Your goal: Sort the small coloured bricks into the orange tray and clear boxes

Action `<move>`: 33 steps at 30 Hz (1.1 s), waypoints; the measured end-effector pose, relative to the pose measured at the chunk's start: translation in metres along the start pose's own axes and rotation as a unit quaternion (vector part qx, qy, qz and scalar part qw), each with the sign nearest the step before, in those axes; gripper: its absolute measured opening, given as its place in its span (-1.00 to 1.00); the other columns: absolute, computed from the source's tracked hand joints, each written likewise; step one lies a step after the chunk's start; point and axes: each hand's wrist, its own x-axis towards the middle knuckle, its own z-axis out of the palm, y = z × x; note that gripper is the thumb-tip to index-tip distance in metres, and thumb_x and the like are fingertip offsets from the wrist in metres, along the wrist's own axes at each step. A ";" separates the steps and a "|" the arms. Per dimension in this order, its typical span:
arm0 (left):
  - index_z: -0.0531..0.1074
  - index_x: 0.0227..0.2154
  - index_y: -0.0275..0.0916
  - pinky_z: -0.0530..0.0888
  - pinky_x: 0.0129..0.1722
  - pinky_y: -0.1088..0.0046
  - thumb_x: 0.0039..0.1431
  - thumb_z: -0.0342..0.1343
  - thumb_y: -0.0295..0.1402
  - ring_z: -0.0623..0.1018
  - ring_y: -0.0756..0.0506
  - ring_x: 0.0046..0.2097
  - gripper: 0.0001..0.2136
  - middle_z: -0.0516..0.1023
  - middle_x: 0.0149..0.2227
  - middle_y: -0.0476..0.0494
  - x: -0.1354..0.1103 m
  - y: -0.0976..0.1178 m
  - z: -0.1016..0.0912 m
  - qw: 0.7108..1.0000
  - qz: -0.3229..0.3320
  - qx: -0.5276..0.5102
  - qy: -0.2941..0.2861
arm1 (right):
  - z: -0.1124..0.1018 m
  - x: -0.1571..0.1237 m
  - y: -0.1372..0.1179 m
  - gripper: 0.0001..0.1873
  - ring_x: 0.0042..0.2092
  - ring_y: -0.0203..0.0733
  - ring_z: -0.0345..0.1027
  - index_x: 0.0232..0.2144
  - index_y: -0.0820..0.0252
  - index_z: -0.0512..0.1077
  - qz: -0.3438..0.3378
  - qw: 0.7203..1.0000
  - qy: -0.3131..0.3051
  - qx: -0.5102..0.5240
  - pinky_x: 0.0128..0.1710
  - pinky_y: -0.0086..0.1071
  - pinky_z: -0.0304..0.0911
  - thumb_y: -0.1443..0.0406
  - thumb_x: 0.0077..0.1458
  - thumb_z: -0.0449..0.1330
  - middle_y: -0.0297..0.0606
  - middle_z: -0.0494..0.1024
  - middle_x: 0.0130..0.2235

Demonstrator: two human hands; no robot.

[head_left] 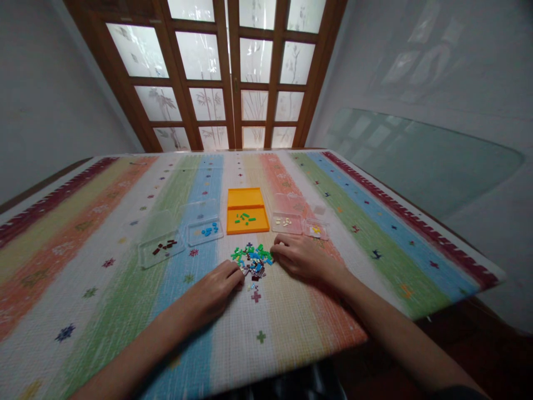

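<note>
The left grip and right grip, both curled, flank a pile of toy bricks; whether either pinches a piece cannot be told. Beyond them on the bench lie an unfolded orange case with green bricks and four clear boxes.

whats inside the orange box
Several small green pieces lie scattered in the near half of the orange box, which stands open. What is directly beneath the pieces is covered by them and cannot be seen.

piled pieces individually indistinct
</note>
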 end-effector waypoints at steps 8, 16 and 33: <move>0.35 -0.26 -0.20 0.47 -0.28 0.40 0.39 -0.08 -0.52 0.47 -0.08 -0.25 -0.85 0.47 -0.26 -0.13 0.001 -0.007 -0.011 0.999 0.002 -0.026 0.023 | -0.003 0.000 -0.001 -0.78 -0.34 -0.28 0.18 -0.30 0.25 0.47 0.001 1.000 -0.002 -0.004 -0.35 -0.33 -0.02 0.43 0.29 0.03 -0.16 0.50 -0.24; 0.43 -0.26 -0.17 0.49 -0.26 0.36 0.32 0.00 -0.34 0.55 -0.10 -0.30 -0.89 0.55 -0.31 -0.07 -0.015 -0.050 -0.084 0.982 -0.131 0.055 0.128 | -0.004 -0.001 -0.004 -0.78 -0.35 -0.28 0.16 -0.31 0.23 0.46 -0.001 1.000 0.008 -0.004 -0.35 -0.32 -0.03 0.43 0.30 0.02 -0.18 0.47 -0.26; 0.55 -0.41 -0.16 0.55 -0.25 0.20 0.10 0.02 -0.16 0.62 -0.24 -0.36 -0.75 0.66 -0.39 -0.23 -0.039 -0.097 -0.111 0.961 -0.260 0.061 0.076 | -0.006 -0.002 -0.004 -0.78 -0.34 -0.27 0.15 -0.32 0.22 0.45 -0.002 1.000 0.006 -0.005 -0.35 -0.32 -0.03 0.43 0.30 0.02 -0.18 0.48 -0.25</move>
